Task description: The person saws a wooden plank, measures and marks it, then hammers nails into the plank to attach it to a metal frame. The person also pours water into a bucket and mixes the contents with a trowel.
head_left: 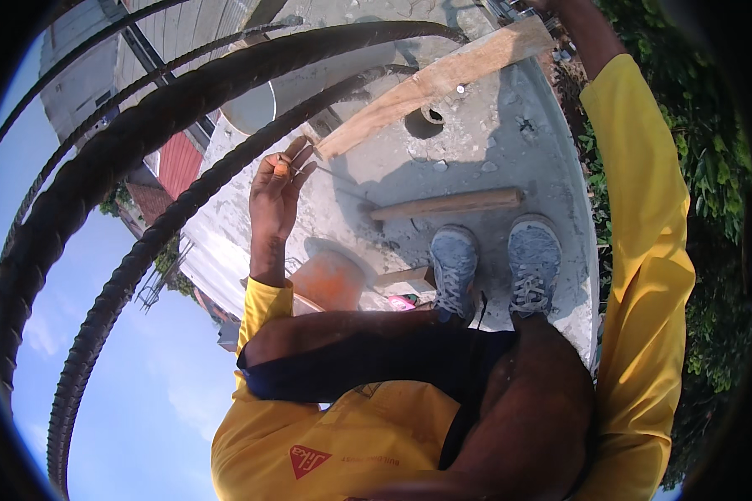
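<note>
You are standing on a narrow concrete ledge [510,150], your two grey shoes [493,267] planted side by side near its edge, so keep your weight settled over them while you are working above. Your left hand [277,188] is lifted in front of you with thumb and fingers pinching a thin strand of tie wire [330,171]; the wire itself is hard to make out, so I may be misjudging how far it runs. You are holding it just beside the dark ribbed rebar [167,217] that is curving past on your left, and a firm pinch close to the bar is giving you the best control. The bars are rough, rust-dark and ridged all along. Your right arm, in its yellow sleeve [643,250], is reaching up and out of the top of the view, so I cannot tell whether that hand is gripping anything. Beyond your feet an orange bucket [334,280], a short timber block [447,203] and a longer pale plank [434,79] are lying on the concrete.
</note>
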Available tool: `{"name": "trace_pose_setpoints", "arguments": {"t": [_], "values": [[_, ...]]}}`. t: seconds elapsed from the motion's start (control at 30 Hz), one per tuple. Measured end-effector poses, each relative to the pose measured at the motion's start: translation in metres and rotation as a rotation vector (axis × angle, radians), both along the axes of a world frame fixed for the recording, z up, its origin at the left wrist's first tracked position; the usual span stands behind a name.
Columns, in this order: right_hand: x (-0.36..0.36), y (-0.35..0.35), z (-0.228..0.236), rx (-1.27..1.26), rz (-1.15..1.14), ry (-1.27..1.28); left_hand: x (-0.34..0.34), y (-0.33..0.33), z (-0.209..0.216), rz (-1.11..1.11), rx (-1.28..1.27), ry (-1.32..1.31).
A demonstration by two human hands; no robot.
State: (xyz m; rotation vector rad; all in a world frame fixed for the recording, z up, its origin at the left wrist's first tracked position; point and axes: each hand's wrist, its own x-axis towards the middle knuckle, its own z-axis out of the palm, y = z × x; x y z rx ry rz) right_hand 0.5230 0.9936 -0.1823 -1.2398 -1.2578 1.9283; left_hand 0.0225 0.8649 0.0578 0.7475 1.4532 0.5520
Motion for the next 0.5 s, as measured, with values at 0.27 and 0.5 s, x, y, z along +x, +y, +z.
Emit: {"name": "trace_pose_setpoints", "arguments": {"t": [0.27, 0.5], "values": [[-0.008, 0.003, -0.045, -0.067, -0.169, 0.125, 0.002, 0.003, -0.001, -0.041, 0.015, -0.020], [-0.013, -0.001, -0.133, -0.310, -0.478, 0.715, 0.002, 0.002, -0.001, -0.050, 0.017, -0.019]]}}
